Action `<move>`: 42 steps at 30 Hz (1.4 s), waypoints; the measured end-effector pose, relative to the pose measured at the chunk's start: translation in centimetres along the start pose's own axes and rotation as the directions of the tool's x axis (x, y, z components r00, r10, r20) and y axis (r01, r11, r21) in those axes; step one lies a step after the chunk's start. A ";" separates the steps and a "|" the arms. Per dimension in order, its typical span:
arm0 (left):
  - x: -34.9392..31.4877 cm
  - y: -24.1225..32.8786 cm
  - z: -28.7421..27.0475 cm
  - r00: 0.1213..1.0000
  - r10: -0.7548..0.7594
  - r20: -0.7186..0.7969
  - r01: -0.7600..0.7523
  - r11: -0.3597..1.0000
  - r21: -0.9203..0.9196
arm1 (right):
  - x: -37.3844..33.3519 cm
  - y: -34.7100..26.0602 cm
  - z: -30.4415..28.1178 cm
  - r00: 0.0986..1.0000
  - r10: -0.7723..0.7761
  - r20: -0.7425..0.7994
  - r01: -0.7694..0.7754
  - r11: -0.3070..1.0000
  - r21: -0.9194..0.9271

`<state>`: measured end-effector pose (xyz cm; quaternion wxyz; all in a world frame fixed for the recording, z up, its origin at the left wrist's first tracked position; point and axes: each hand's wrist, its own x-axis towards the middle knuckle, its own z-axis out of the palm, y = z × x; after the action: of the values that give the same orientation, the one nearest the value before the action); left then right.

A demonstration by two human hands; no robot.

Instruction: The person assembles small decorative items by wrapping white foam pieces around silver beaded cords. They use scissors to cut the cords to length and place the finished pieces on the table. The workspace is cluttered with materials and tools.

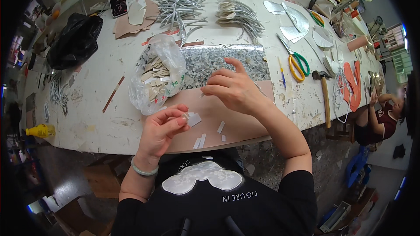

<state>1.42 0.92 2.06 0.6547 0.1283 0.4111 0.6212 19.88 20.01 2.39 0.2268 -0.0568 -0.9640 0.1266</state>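
My left hand (162, 127) is over the near edge of the table, thumb and fingers pinched on a small pale strip (186, 116). Just beside those fingertips shows a white cut piece (194, 120); whether it is held or lies on the board is unclear. Ahead and to the right hovers my right hand (234, 86), thumb and fingertips drawn together, one finger raised; anything in that pinch is too small to name. Below both hands is a pinkish-tan board (245, 124) with several white strips (221, 126). Left of my right hand sits a clear plastic bag (146, 91) of cream pieces (155, 73).
A speckled grey sheet (197, 67) lies beyond the board. Silver strip bundles (181, 11) (240, 17) are farther back. On the right are scissors (297, 63) and a hammer (326, 98). A propped phone (118, 0), black bag (76, 39) and yellow bottle (40, 131) stand left. Another person (383, 120) sits far right.
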 end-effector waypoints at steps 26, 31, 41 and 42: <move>1.2 -0.3 1.3 0.994 0.053 0.099 -0.056 0.998 0.032 | 0.4 -3.8 -2.3 0.996 -0.006 -0.088 0.035 0.940 0.339; 1.3 -0.3 1.2 0.994 0.058 0.089 -0.063 0.996 0.056 | 0.5 -3.9 -2.2 0.995 -0.004 -0.104 0.040 0.938 0.345; 1.4 -0.4 1.5 0.994 0.090 0.054 -0.094 0.993 0.076 | 0.4 -4.1 -2.1 0.995 -0.001 -0.104 0.038 0.934 0.355; 1.4 -0.4 1.7 0.994 0.093 0.051 -0.097 0.993 0.074 | 0.3 -4.1 -2.2 0.996 0.004 -0.090 0.028 0.936 0.351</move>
<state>2.70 2.75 2.31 0.6287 0.1875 0.4122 0.6322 20.44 16.63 5.54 0.2770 -0.0150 -0.9150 0.2931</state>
